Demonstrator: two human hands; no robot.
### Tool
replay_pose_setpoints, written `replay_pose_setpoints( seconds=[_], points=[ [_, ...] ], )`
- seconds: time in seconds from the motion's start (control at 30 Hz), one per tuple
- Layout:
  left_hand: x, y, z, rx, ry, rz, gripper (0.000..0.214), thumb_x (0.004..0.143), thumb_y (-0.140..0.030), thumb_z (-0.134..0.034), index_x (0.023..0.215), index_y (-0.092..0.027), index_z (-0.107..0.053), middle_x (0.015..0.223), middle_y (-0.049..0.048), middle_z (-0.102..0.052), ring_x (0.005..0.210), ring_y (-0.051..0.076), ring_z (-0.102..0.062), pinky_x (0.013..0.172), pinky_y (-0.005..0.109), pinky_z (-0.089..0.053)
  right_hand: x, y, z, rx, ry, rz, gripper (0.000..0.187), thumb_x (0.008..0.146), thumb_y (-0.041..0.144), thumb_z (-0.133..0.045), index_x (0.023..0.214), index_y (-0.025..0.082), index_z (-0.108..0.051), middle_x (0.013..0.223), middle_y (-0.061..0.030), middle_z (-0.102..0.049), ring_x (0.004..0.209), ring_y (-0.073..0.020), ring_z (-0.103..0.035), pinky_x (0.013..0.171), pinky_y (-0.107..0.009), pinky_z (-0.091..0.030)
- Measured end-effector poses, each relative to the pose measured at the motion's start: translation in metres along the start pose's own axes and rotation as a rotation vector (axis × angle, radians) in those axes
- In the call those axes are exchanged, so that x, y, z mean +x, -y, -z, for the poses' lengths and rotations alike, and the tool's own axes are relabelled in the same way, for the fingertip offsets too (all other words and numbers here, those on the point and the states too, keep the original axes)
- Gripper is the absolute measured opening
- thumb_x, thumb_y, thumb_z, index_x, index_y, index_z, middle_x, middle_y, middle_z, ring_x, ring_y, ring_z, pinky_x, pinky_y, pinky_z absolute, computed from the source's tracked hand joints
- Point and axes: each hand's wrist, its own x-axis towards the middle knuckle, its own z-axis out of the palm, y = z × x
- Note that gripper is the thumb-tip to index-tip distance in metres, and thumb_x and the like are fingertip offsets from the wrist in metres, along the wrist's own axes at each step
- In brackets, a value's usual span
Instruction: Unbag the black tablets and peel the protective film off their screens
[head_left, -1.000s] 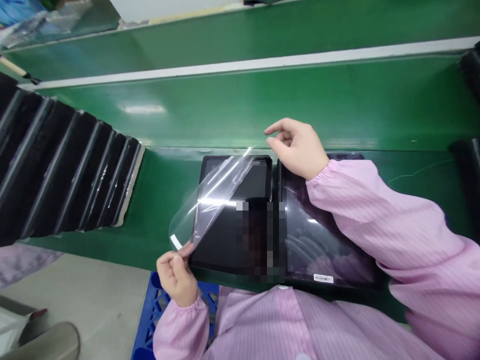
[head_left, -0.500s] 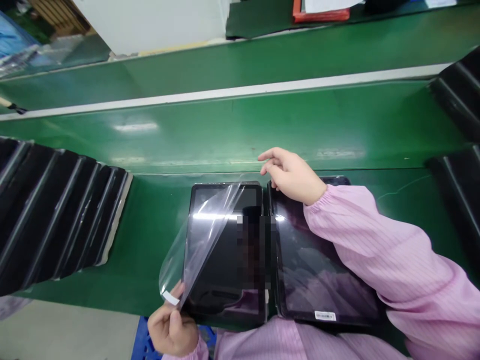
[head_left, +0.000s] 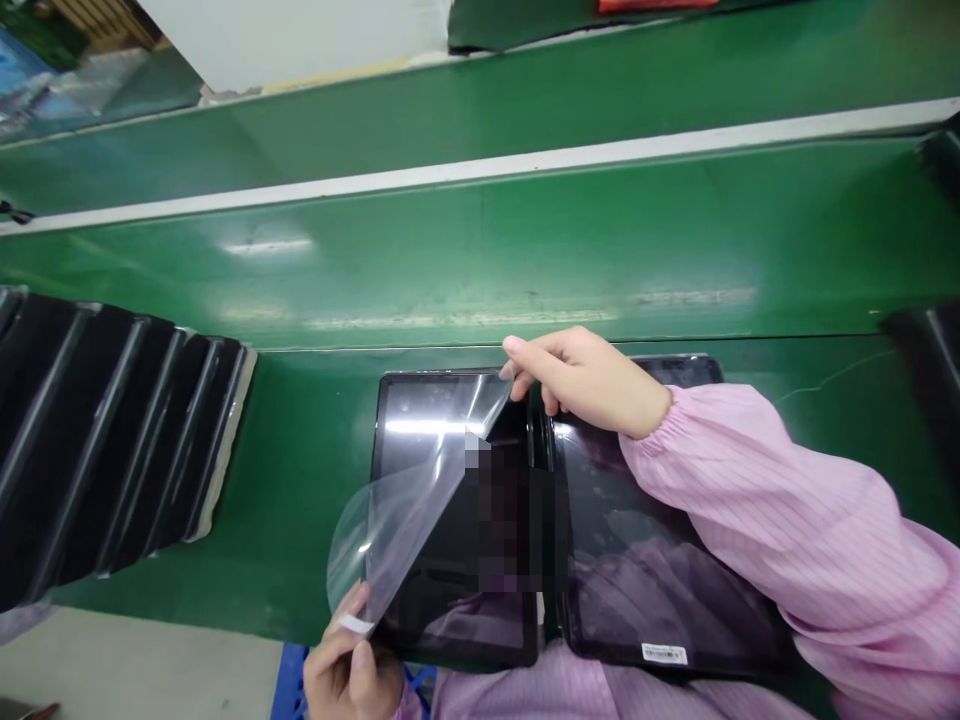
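Two black-framed tablets lie side by side on a green belt. A clear protective film (head_left: 420,500) arches diagonally over the left tablet (head_left: 427,410), and a pixelated patch hides the middle of the view between the tablets. My left hand (head_left: 352,665) pinches the film's white tab at the near edge. My right hand (head_left: 589,380) reaches across from a pink striped sleeve, its fingertips at the film's far corner. I cannot tell whether they grip it. The right tablet (head_left: 607,560) lies beneath my forearm, with a white barcode label (head_left: 664,654) near its front edge.
A row of black ridged padded holders (head_left: 120,440) lies on the belt to the left, and more black holders (head_left: 926,350) sit at the right. A white-edged green shelf rail (head_left: 480,170) runs behind. A blue plastic crate (head_left: 292,685) stands below the belt.
My right hand has moved left and down to the film's far corner. The film now lies lower over the left tablet, and the view has shifted slightly.
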Motion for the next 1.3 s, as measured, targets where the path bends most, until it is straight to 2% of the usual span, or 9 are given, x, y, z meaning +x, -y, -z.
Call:
replay_pose_setpoints(
  seconds=[0.1, 0.3, 0.37, 0.47, 0.63, 0.8, 0.93, 1.1, 1.3],
  points=[
    [0.002, 0.006, 0.003, -0.126, -0.061, -0.124, 0.01, 0.076, -0.026, -0.06, 0.068, -0.02, -0.057, 0.079, 0.0014, -0.074, 0.068, 0.024, -0.069, 0.063, 0.042, -0.056, 0.001, -0.001, -0.003, -0.064, -0.024, 0.05, 0.047, 0.094, 0.055, -0.054, 0.075, 0.017, -0.075, 0.076, -0.0051, -0.075, 0.051, -0.013, -0.06, 0.057, -0.031, -0.048],
    [0.005, 0.012, 0.01, -0.147, 0.13, -0.215, 0.045, 0.099, -0.045, -0.035, 0.072, -0.021, -0.061, 0.096, 0.0067, -0.073, 0.091, 0.025, -0.07, 0.075, 0.04, -0.056, 0.001, -0.005, -0.006, -0.069, -0.002, 0.24, 0.016, 0.08, 0.019, -0.066, 0.091, 0.017, -0.077, 0.088, -0.0053, -0.078, 0.078, -0.0197, -0.072, 0.075, -0.034, -0.058],
    [0.007, 0.007, 0.009, -0.088, 0.2, -0.216, 0.033, 0.093, -0.046, -0.052, 0.075, -0.021, -0.059, 0.106, 0.0071, -0.071, 0.098, 0.024, -0.068, 0.081, 0.037, -0.055, 0.0, -0.006, -0.006, 0.019, 0.062, 0.293, 0.017, 0.079, 0.016, -0.062, 0.09, 0.018, -0.075, 0.09, -0.0051, -0.078, 0.081, -0.0194, -0.073, 0.076, -0.034, -0.06],
    [0.007, -0.009, 0.003, -0.016, 0.269, -0.169, 0.036, 0.076, -0.039, -0.075, 0.104, -0.021, -0.06, 0.132, 0.0109, -0.059, 0.12, 0.027, -0.06, 0.097, 0.041, -0.052, 0.0, -0.005, -0.005, 0.132, 0.15, 0.315, 0.015, 0.076, 0.017, -0.061, 0.086, 0.019, -0.072, 0.088, -0.0049, -0.078, 0.082, -0.0196, -0.074, 0.078, -0.035, -0.061],
    [-0.001, -0.034, -0.009, 0.055, 0.303, 0.113, 0.08, 0.084, -0.036, -0.068, 0.152, -0.019, -0.03, 0.142, 0.019, -0.053, 0.13, 0.03, -0.056, 0.102, 0.044, -0.05, 0.0, 0.0, -0.005, 0.181, 0.224, 0.259, 0.005, 0.07, 0.019, -0.066, 0.075, 0.019, -0.068, 0.077, -0.0052, -0.075, 0.072, -0.0193, -0.072, 0.07, -0.032, -0.059],
    [-0.004, -0.037, -0.014, 0.124, 0.27, 0.099, 0.07, 0.083, -0.046, -0.065, 0.143, -0.018, -0.043, 0.128, 0.0176, -0.064, 0.116, 0.032, -0.065, 0.096, 0.047, -0.054, -0.003, 0.004, -0.002, 0.05, 0.246, 0.3, 0.018, 0.072, 0.023, -0.066, 0.087, 0.024, -0.075, 0.068, -0.0021, -0.066, 0.065, -0.019, -0.066, 0.063, -0.033, -0.054],
    [0.002, -0.035, -0.016, 0.194, 0.259, 0.015, 0.062, 0.081, -0.054, -0.062, 0.13, -0.018, -0.052, 0.12, 0.0159, -0.068, 0.113, 0.034, -0.067, 0.102, 0.058, -0.048, 0.0, 0.004, 0.004, -0.097, 0.214, 0.402, 0.023, 0.081, 0.039, -0.068, 0.061, 0.029, -0.075, 0.067, -0.0061, -0.062, 0.06, -0.0199, -0.06, 0.06, -0.038, -0.048],
    [0.006, -0.038, -0.017, 0.177, 0.236, 0.004, 0.061, 0.081, -0.056, -0.059, 0.128, -0.018, -0.051, 0.118, 0.0153, -0.07, 0.111, 0.032, -0.068, 0.103, 0.058, -0.046, 0.009, -0.004, 0.009, -0.172, 0.108, 0.303, 0.047, 0.067, 0.07, -0.075, 0.05, 0.027, -0.067, 0.08, -0.0119, -0.062, 0.073, -0.0293, -0.062, 0.069, -0.052, -0.044],
    [0.007, -0.038, -0.018, 0.164, 0.222, 0.001, 0.064, 0.083, -0.063, -0.057, 0.126, -0.017, -0.052, 0.116, 0.0161, -0.071, 0.11, 0.032, -0.069, 0.104, 0.057, -0.046, 0.023, -0.028, 0.023, -0.16, 0.15, 0.172, 0.038, 0.07, 0.062, -0.078, 0.057, 0.028, -0.065, 0.099, -0.0153, -0.064, 0.086, -0.0333, -0.064, 0.074, -0.054, -0.043]
  ],
)
